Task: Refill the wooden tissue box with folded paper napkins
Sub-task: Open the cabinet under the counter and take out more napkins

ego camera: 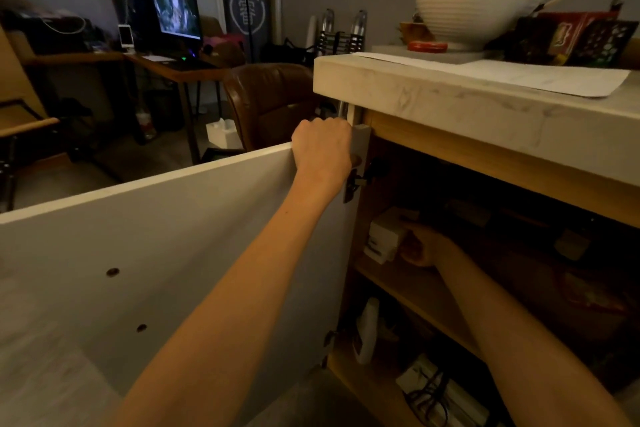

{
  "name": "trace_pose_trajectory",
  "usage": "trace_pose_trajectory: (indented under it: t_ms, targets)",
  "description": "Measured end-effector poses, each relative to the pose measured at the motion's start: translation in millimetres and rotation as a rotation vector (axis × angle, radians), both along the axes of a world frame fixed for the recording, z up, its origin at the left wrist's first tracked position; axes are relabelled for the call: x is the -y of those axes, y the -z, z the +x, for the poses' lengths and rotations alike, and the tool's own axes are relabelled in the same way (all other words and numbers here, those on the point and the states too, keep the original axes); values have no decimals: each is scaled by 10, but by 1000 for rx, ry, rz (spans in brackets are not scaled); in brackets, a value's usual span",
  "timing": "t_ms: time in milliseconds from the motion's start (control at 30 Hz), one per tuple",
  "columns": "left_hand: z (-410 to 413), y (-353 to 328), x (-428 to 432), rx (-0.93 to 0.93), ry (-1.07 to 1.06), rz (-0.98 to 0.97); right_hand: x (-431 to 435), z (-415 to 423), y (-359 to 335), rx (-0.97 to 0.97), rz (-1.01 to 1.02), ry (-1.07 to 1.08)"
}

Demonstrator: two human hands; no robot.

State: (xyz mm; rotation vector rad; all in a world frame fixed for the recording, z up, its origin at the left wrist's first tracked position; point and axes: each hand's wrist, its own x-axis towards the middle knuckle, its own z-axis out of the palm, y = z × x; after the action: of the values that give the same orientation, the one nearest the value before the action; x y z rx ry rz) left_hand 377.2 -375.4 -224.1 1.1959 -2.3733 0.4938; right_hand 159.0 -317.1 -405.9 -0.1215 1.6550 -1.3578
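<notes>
A white cabinet door (pixel 166 239) stands swung open to the left, and my left hand (pixel 323 146) grips its top edge close to the hinge. My right hand (pixel 420 246) reaches into the dark cabinet on the upper shelf, its fingers against a white pack (pixel 382 239) that looks like paper goods. The dim light hides whether the fingers are closed around the pack. No wooden tissue box is in view.
A marble countertop (pixel 450 104) overhangs the cabinet, carrying a paper sheet (pixel 540 76), a large white bowl (pixel 474 15) and boxes. A wooden shelf (pixel 412 291) splits the cabinet; a white bottle (pixel 367 329) and cables lie below. A brown leather chair (pixel 266 100) and a desk with a monitor (pixel 175 2) stand behind.
</notes>
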Motion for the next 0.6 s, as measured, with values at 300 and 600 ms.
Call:
trace_pose_trajectory:
  t_ms: [300,600]
  targets:
    - [18,-66,-38,25,10,68,-27,246,-191,-125,-111,27]
    - [1023,-633,-78,186,121,776,-928,972,-1057,-33,-419,-77]
